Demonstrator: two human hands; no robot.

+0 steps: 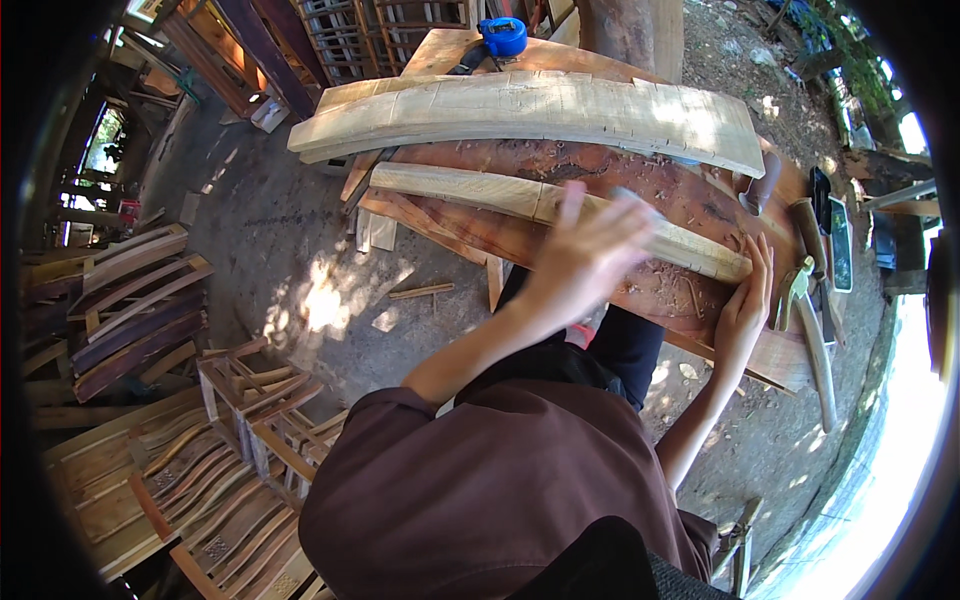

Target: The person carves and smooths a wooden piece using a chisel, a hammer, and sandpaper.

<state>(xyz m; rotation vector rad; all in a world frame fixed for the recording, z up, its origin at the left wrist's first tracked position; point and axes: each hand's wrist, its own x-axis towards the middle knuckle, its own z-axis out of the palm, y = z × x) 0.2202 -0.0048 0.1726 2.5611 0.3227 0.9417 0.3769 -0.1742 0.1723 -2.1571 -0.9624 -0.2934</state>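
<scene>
A narrow, slightly curved strip of pale wood (455,187) lies across the reddish wooden workbench (480,154) in front of me. Over its middle is my left hand (595,250), its fingers smeared by motion. A pale, blurred patch shows at those fingertips; what it is I cannot make out. At the strip's right end my right hand (748,290) rests against the wood, fingers stretched out and pointing away from me. Beyond the strip lies a wider, thicker curved board (530,108) of pale wood, with pencil-like lines on it.
A blue tape measure (503,37) sits at the bench's far edge. Wooden-handled tools (815,300) and a dark phone-like object (840,245) lie at the right end. Stacked curved slats (140,310) and a slatted wooden frame (230,500) stand on the left.
</scene>
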